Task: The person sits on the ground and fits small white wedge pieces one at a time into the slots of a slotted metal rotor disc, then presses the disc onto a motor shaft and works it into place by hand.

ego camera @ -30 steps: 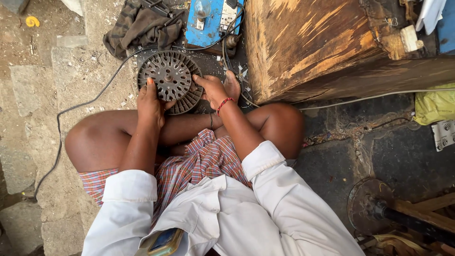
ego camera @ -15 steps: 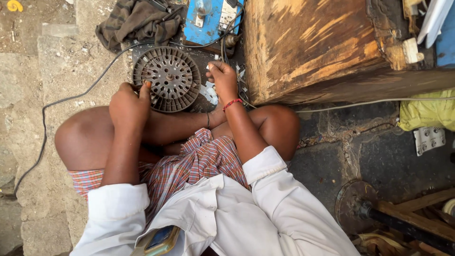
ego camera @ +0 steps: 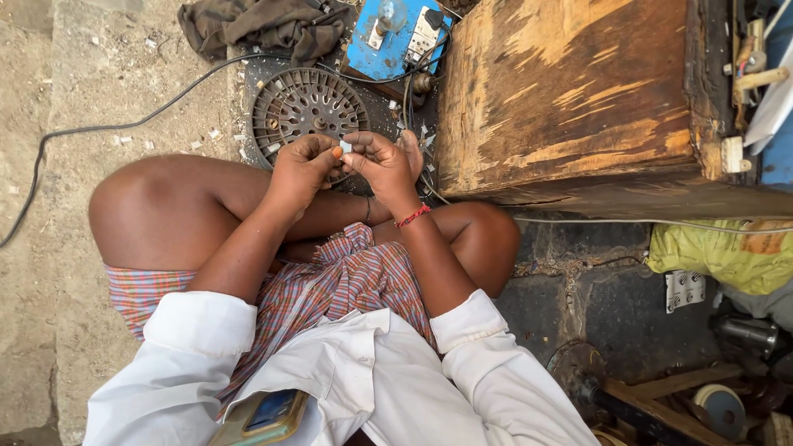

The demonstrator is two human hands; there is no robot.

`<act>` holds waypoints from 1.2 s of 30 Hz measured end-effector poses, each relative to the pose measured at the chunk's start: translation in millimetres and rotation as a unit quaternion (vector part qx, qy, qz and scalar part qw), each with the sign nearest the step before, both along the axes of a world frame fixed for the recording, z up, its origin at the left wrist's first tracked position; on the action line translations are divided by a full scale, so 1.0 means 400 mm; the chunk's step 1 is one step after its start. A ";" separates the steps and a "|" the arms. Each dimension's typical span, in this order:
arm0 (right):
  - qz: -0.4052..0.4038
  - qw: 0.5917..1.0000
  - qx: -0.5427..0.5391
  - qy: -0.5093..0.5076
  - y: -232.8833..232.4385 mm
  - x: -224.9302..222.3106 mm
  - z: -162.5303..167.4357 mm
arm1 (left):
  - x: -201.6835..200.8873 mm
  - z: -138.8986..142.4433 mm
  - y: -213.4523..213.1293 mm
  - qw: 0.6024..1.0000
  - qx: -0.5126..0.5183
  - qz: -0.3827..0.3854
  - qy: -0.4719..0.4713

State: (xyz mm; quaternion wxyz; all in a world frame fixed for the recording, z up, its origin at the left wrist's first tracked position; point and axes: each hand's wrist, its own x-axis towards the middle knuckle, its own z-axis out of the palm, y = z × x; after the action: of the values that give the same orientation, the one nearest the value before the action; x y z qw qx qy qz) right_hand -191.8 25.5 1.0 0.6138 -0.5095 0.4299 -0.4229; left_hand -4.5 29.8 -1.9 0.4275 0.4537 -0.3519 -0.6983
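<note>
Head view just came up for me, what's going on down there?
A person sits cross-legged on the ground. Both hands are raised together over a round slotted metal disc that lies flat in front of them. The left hand and right hand pinch a small pale piece between their fingertips. A blue electrical box lies beyond the disc, a worn wooden box stands to the right, and a black cable trails off left.
</note>
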 end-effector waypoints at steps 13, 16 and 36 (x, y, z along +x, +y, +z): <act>-0.031 0.936 -0.184 0.299 0.011 0.032 0.068 | -0.019 -0.035 0.002 0.992 -0.110 0.030 -0.061; -0.018 0.915 -0.194 0.355 0.012 0.028 0.087 | -0.021 -0.046 0.001 0.986 -0.133 0.027 -0.099; -0.062 0.997 0.040 0.023 0.018 -0.005 0.060 | -0.005 0.035 0.017 0.973 -0.203 0.036 -0.102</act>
State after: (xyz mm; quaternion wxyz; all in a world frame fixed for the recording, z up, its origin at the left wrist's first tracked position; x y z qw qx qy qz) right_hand -193.6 32.9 25.1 0.5968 -0.4663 0.4908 -0.4307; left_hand -6.4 36.6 12.2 0.4971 0.4389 -0.5116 -0.5464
